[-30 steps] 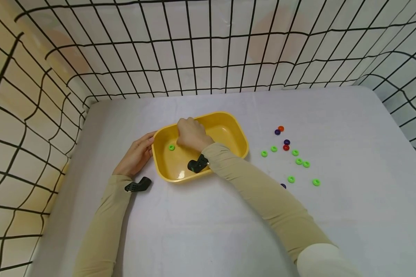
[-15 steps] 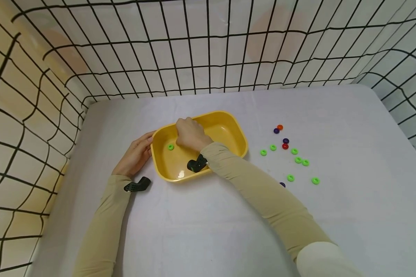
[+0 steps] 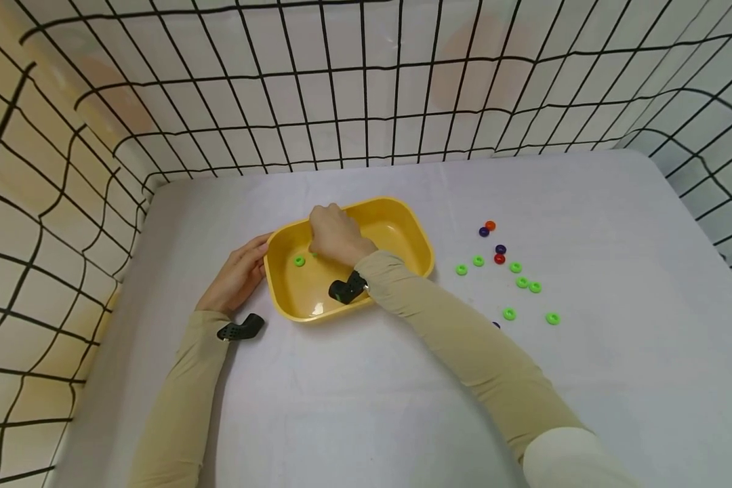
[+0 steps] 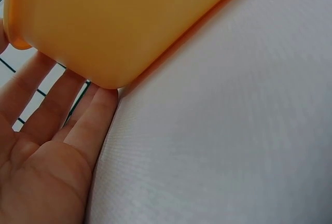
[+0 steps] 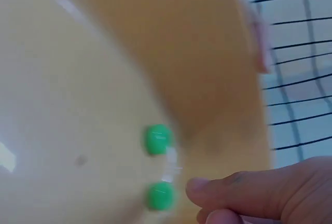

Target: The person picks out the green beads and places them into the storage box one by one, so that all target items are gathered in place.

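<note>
A yellow plastic tub (image 3: 396, 234) stands on the white-covered table. My left hand (image 3: 234, 274) touches its left end; in the left wrist view the hand's fingers (image 4: 98, 115) lie fairly straight against the outer wall. Inside the tub is my right hand (image 3: 335, 234), fingers curled and pointing down. One small green ring (image 3: 299, 261) lies to its left on the tub floor, and another shows only as a sliver beside the fingers. The right wrist view has both rings (image 5: 158, 139) close to the fingertips (image 5: 197, 185), apart from them. No held thing is visible.
Several green rings (image 3: 522, 282) are scattered on the table right of the tub. Among them lie an orange ring (image 3: 491, 225), a red ring (image 3: 499, 259) and dark purple rings (image 3: 501, 249). A black wire grid (image 3: 366, 95) borders the back and sides.
A second green ring now shows beside the right hand's fingers in the tub, where only one was visible before. Both hands have hardly moved; the head view has shifted slightly.
</note>
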Demonstrator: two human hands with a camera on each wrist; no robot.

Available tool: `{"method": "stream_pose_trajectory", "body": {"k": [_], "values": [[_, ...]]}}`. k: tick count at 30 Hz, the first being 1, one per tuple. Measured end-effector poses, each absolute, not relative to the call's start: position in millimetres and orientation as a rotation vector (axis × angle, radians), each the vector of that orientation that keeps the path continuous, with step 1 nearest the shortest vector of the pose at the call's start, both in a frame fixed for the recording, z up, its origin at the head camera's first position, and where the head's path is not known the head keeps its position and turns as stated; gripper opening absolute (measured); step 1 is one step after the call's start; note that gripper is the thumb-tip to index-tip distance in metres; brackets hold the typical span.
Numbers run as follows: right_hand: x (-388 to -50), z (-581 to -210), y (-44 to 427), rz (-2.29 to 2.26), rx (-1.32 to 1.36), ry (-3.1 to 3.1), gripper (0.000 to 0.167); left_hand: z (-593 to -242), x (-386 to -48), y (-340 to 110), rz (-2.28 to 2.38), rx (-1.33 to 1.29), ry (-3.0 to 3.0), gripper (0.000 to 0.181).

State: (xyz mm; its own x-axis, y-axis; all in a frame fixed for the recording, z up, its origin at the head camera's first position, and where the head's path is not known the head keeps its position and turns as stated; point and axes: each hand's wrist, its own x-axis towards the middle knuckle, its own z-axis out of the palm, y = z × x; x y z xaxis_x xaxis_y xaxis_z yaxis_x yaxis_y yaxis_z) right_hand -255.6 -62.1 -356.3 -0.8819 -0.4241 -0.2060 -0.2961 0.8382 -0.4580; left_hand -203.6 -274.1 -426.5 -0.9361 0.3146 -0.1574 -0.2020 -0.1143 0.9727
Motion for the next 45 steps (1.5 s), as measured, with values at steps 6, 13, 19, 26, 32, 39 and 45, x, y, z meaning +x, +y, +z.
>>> {"method": "stream_pose_trajectory", "body": {"k": [6, 13, 19, 26, 32, 39, 45], "values": [[-259, -311, -31, -0.654, -0.523, 2.796, 0.020, -429, -203, -274, 2.131, 0.126, 1.802, 0.046], [-242, -274, 55, -0.905, -0.487, 3.000, 0.023, -429, -204, -274, 2.137, 0.153, 1.797, 0.047], [-208, -304, 126, -1.011, -0.239, 3.032, 0.020, -430, -205, -275, 2.121, 0.158, 1.837, 0.053], [-179, -358, 164, -0.969, -0.248, 2.970, 0.022, -429, -204, -276, 2.121, 0.149, 1.817, 0.052], [-166, -384, 174, -0.961, -0.227, 2.900, 0.031, -428, -204, -274, 2.115, 0.142, 1.821, 0.053], [-162, -399, 179, -0.958, -0.214, 2.899, 0.031, -429, -204, -273, 2.111, 0.153, 1.841, 0.051], [-164, -403, 179, -0.988, -0.230, 2.911, 0.028, -429, -204, -275, 2.120, 0.164, 1.844, 0.043]]}}
